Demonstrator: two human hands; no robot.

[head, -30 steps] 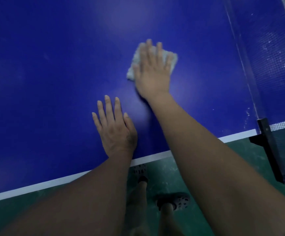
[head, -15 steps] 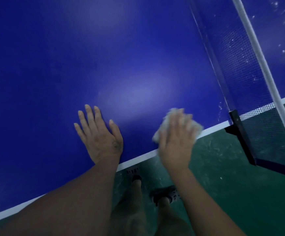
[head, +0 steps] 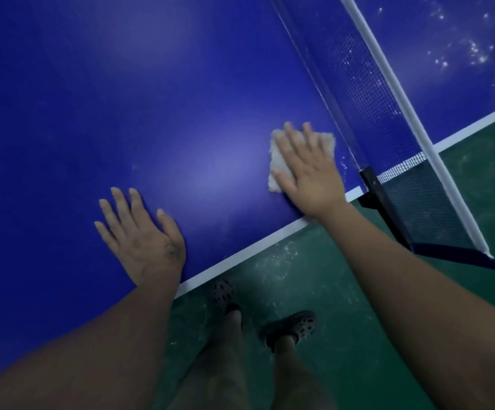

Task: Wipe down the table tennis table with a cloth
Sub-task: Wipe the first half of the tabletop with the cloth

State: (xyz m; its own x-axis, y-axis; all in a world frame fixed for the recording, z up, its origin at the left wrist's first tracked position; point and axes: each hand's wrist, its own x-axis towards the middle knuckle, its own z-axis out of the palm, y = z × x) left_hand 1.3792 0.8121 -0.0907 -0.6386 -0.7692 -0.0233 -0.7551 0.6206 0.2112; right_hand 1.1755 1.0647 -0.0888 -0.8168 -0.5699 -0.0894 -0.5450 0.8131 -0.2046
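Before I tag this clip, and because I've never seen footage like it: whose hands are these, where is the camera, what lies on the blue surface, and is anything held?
There is no machine here. A person wears one camera on the head, and it looks down at their own arms. The blue surface is a table tennis table, with its net and black net clamp at the right. The left hand lies flat on the table, fingers spread, holding nothing. The right hand presses flat on a pale cloth near the white edge line, beside the net. Below are a green floor and the person's dark shoes.
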